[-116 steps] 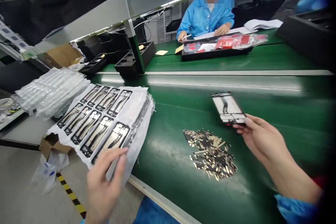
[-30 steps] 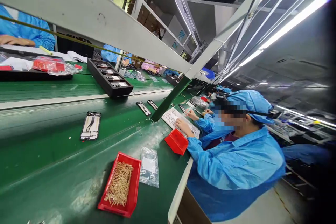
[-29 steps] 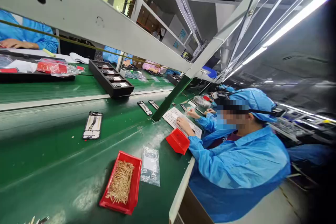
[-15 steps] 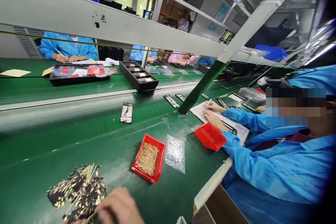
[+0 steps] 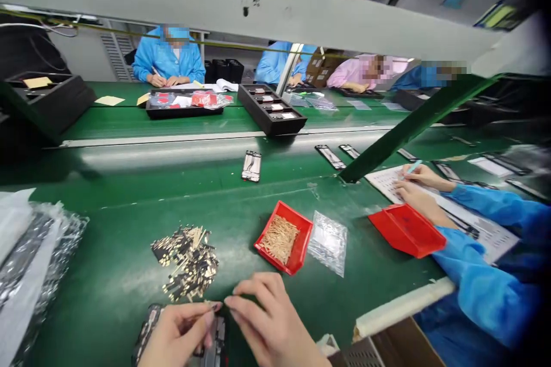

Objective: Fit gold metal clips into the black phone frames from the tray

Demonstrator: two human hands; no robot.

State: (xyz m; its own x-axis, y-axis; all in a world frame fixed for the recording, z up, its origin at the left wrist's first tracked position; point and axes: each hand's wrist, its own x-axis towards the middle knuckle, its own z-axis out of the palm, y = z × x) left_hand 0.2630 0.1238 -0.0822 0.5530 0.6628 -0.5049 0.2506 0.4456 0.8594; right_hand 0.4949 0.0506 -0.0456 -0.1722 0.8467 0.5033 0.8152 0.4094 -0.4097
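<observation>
My left hand point(image 5: 174, 334) and my right hand point(image 5: 269, 324) meet at the bottom edge, fingertips pinched together over a dark phone frame point(image 5: 214, 339) lying on the green belt point(image 5: 129, 264). A thin strip seems to be held between the fingertips, too small to name. Just above my hands lies a loose pile of small black and gold strips point(image 5: 187, 261). A red bin of gold pins point(image 5: 283, 236) stands to the right of the pile, with a clear plastic bag point(image 5: 328, 241) beside it.
Another phone frame point(image 5: 252, 166) rides the belt further out, with two more point(image 5: 330, 156) to its right. A co-worker's sleeve point(image 5: 486, 281) and a second red bin point(image 5: 407, 230) are on the right. Bagged frames point(image 5: 30, 264) lie at the left. Black trays point(image 5: 272, 109) and seated people are across the belt.
The view swung back from the co-worker on the right down to the belt in front of me. Both my hands came into view and closed together over a phone frame.
</observation>
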